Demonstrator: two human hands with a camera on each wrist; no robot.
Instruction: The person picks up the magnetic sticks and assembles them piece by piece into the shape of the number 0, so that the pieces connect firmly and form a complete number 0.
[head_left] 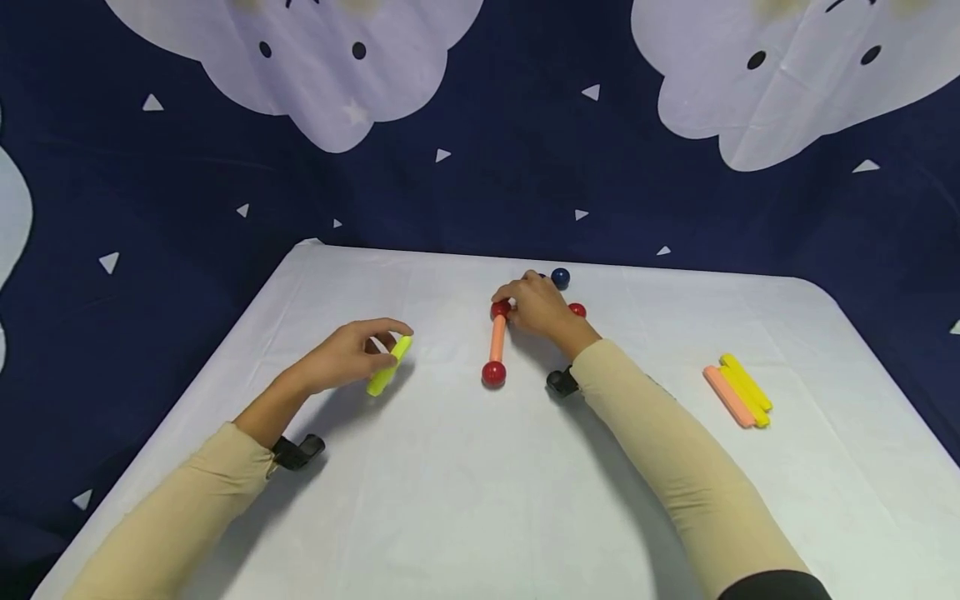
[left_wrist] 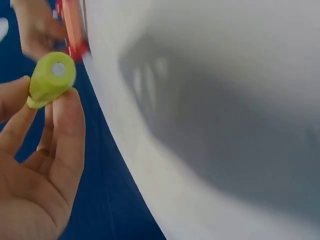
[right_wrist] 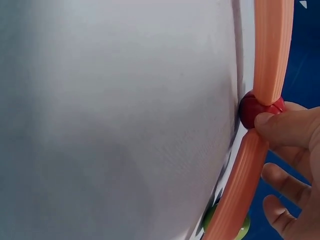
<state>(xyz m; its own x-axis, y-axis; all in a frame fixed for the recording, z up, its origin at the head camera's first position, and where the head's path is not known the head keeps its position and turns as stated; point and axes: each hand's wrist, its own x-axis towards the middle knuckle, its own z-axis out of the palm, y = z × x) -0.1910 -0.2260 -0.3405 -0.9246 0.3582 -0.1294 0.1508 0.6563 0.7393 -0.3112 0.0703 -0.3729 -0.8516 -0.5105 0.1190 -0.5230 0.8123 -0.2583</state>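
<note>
My left hand point(head_left: 347, 357) pinches a yellow-green stick point(head_left: 389, 367) between thumb and fingers, above the table. In the left wrist view, the stick's end point(left_wrist: 52, 77) faces the camera and has a pale round spot. My right hand point(head_left: 538, 307) pinches a red ball point(head_left: 500, 311) at the far end of an orange stick point(head_left: 498, 337). A second red ball point(head_left: 493, 373) is at that stick's near end. In the right wrist view, a second orange stick point(right_wrist: 240, 185) also meets the pinched ball point(right_wrist: 250, 110), with a green ball point(right_wrist: 243, 228) partly hidden behind it.
Beyond my right hand lie a dark blue ball point(head_left: 560, 277) and another mostly hidden one. A red ball point(head_left: 577, 310) shows beside the right wrist. Two yellow sticks point(head_left: 748, 382) and an orange stick point(head_left: 728, 397) lie together on the white table point(head_left: 450, 500) at right.
</note>
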